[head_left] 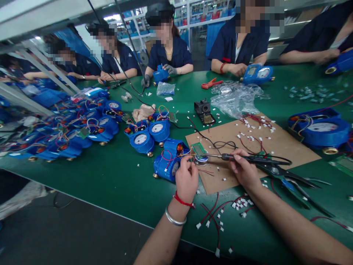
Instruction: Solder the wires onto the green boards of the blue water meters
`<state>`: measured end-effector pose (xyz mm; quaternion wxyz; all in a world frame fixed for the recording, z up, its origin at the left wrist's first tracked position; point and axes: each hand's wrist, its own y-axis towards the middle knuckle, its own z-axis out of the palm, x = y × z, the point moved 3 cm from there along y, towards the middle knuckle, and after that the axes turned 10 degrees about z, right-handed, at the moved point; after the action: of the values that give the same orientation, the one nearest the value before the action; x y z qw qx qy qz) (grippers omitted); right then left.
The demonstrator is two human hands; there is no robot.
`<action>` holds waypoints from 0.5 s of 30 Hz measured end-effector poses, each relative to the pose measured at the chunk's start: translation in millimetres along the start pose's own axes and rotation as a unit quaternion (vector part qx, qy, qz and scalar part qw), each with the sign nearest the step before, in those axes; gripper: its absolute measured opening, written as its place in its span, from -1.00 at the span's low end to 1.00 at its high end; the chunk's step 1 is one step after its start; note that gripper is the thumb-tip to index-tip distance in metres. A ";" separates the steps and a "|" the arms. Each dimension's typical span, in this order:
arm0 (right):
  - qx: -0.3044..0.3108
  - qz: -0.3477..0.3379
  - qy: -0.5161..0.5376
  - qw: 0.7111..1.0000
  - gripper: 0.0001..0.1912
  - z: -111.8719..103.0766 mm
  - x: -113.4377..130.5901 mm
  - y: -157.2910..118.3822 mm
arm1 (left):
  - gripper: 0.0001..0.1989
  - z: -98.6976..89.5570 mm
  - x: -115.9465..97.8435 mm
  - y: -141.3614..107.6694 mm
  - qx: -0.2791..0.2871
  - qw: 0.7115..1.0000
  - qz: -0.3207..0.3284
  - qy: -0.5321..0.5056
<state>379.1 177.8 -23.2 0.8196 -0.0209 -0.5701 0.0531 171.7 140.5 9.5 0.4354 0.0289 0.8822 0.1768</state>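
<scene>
My right hand (pixel 245 170) grips a soldering iron (pixel 227 157) like a pen, its tip pointing left to a small green circuit board (pixel 199 150). The board rests over a round solder spool (pixel 202 160), partly hidden beneath it. My left hand (pixel 187 176) is closed in a pinch at thin wires (pixel 190 153) between the board and an opened blue water meter (pixel 165 163); the fingers hide part of them. That meter lies just left of my left hand, its lid up.
A brown cardboard sheet (pixel 278 147) lies under black-handled pliers (pixel 289 178) and short red-black connector leads (pixel 257 120). A soldering iron stand (pixel 204 112) is behind. More blue meters (pixel 91 125) crowd the left; another meter (pixel 320 127) is at right. Co-workers (pixel 169 51) sit opposite.
</scene>
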 end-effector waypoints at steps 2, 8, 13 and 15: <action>0.004 0.001 0.023 1.000 -0.93 0.2 1.3 1.6 | -0.80 -0.3 -2.4 -1.4 -0.002 1.000 0.030 -0.009; 0.006 0.009 -0.004 1.000 -0.91 0.5 0.4 0.9 | -0.82 12.9 -13.0 -7.3 0.158 0.970 0.183 -0.038; -0.001 0.023 -0.050 0.999 -0.89 -1.4 -3.2 0.4 | -0.82 25.1 -23.2 -13.9 0.276 0.922 0.270 0.032; -0.002 0.026 -0.065 0.998 -0.88 -2.4 -4.1 -0.2 | -0.82 26.2 -26.4 -16.0 0.281 0.912 0.297 0.043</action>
<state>380.0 177.2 -27.9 0.7793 -0.0337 -0.6213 0.0749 210.0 127.7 9.5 0.2984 0.4034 0.8639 0.0444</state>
